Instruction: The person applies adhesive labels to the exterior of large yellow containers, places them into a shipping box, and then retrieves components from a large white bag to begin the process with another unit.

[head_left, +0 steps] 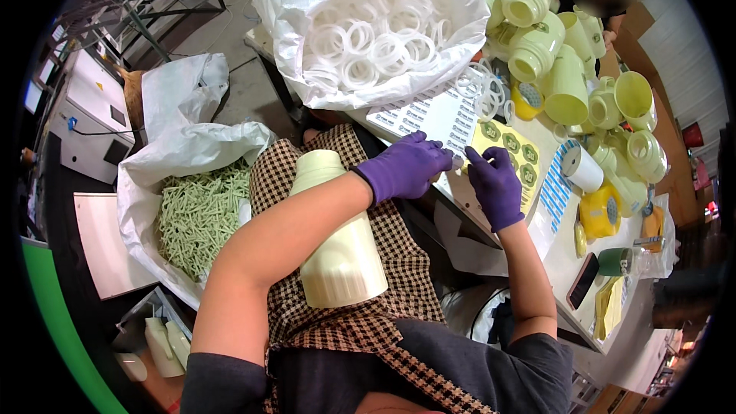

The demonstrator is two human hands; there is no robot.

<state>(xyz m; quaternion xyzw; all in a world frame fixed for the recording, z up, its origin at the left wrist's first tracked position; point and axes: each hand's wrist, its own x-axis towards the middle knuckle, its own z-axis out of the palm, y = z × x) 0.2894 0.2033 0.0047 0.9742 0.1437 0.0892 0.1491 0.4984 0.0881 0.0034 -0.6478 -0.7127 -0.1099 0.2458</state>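
Observation:
A pale yellow-green plastic bottle body [345, 261] lies on my lap, tucked under my left forearm, its neck pointing away from me. My left hand [406, 166], in a purple glove, is closed with its fingertips together at the table edge. Facing it is my right hand [497, 190], also gloved, fingers bent in a pinch; whatever the fingertips hold is too small to make out. Just beyond the right hand lies a yellow sheet of green round stickers [524, 155]. Beside the left hand is a white sheet with rows of dark printed labels [410, 119].
A white sack of clear plastic rings [376, 46] stands at the far side. Several pale green bottles [567, 84] crowd the table's right, with a yellow tape dispenser [599, 211] and phone [583, 280] nearer. To my left sits a sack of small green strips [198, 215]. Another person is at far right.

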